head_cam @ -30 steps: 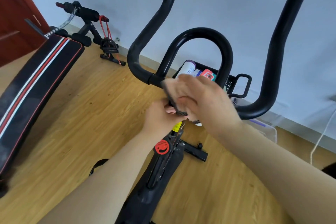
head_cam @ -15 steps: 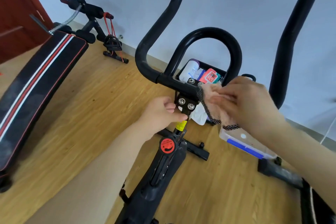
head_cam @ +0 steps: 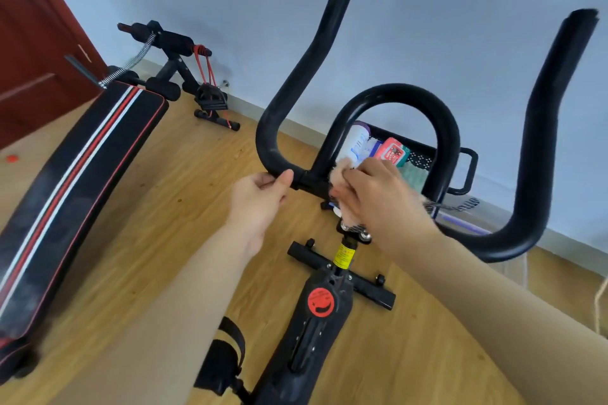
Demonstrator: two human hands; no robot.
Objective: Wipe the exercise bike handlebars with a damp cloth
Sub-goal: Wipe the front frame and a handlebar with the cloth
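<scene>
The exercise bike's black handlebars [head_cam: 296,76] fill the middle of the head view, with a left horn, a centre loop [head_cam: 404,95] and a right horn [head_cam: 543,128]. My left hand [head_cam: 260,197] grips the low bend of the left bar. My right hand [head_cam: 378,197] presses a pinkish cloth [head_cam: 340,168] with a dark patterned edge onto the centre bar where the loop joins. The cloth is mostly hidden under my fingers. Below, the bike stem carries a yellow label [head_cam: 342,255] and a red knob [head_cam: 320,302].
A black sit-up bench [head_cam: 72,181] with red and white stripes lies at left on the wood floor. A black basket [head_cam: 424,154] of packets stands behind the bars by the wall. A clear box sits at right. A red-brown door [head_cam: 29,52] is far left.
My left hand rose from the stem clamp to grip the left bar's bend. My right hand carried the cloth right, then back left onto the centre bar. The camera view shifted.
</scene>
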